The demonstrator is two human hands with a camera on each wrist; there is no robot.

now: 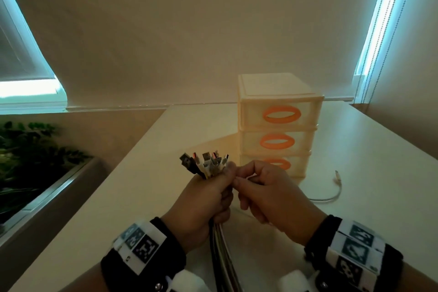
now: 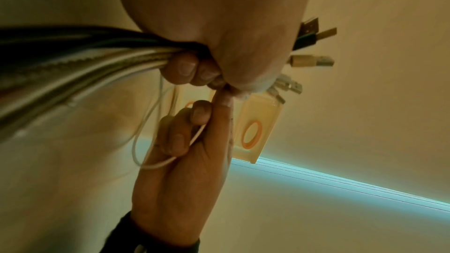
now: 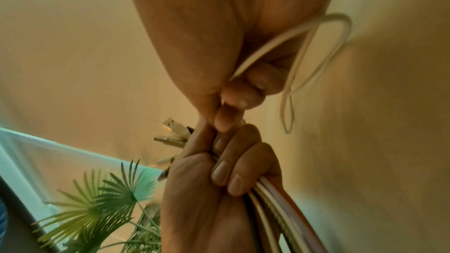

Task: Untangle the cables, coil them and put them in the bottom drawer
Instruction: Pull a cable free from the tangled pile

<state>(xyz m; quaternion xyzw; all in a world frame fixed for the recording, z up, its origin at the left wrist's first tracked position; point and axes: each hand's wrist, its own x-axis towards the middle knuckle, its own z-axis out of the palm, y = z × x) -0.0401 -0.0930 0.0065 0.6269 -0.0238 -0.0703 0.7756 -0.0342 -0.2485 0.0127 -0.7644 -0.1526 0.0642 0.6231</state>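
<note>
The table (image 1: 147, 173) carries the drawers (image 1: 279, 123) at one o'clock from the hands, all three shut. Below them the left hand (image 1: 203, 199) is fisted round the cables (image 1: 220, 239), plugs (image 1: 203, 161) fanned toward twelve and the cords trailing to six. Touching it at three o'clock, the right hand (image 1: 267, 194) pinches a thin white cable (image 2: 155, 128), thumb and fingers closed on it; its far end lies on the table at three. To do this well, I would keep the fist firm, bring this plug level with the others, and draw the slack through slowly so that no loop snags.
</note>
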